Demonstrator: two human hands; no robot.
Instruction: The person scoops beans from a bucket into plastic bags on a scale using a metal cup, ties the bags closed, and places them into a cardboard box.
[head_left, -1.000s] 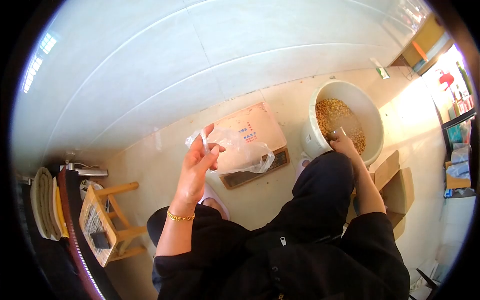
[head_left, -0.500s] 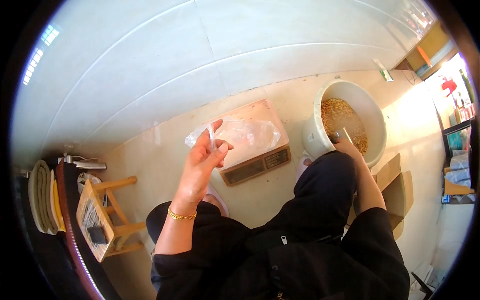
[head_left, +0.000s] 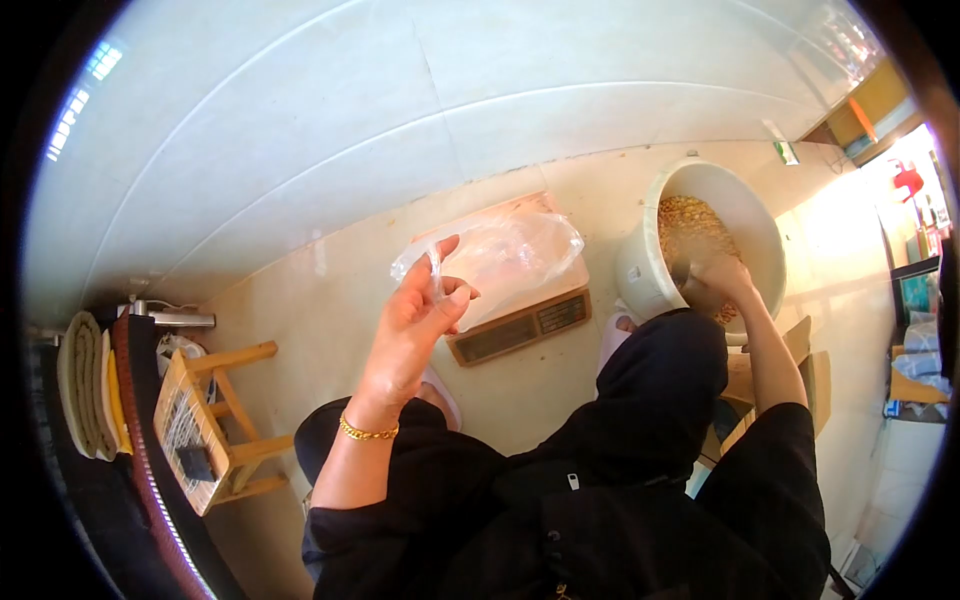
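Note:
My left hand [head_left: 425, 305] holds a clear plastic bag [head_left: 520, 248] by its edge, with the bag spread over the top of a flat scale [head_left: 522, 326] on the floor. To the right, my right hand [head_left: 718, 282] is inside a pale round bucket [head_left: 648, 262], low over yellow-brown kernels [head_left: 685, 222]. Its fingers are closed round a scoop-like thing [head_left: 682, 270], blurred and mostly hidden by the hand. The kernels near it look smeared by motion.
A small wooden stool [head_left: 240, 455] with a dark flat object on it stands at the left, beside folded cloths [head_left: 85, 385]. An open cardboard box [head_left: 815, 385] is behind my right arm. A tiled wall [head_left: 330, 120] rises beyond the scale.
My right hand has moved deeper into the bucket with the scoop-like thing, which shows less now. The bag in my left hand has spread wider over the scale. The view has shifted slightly.

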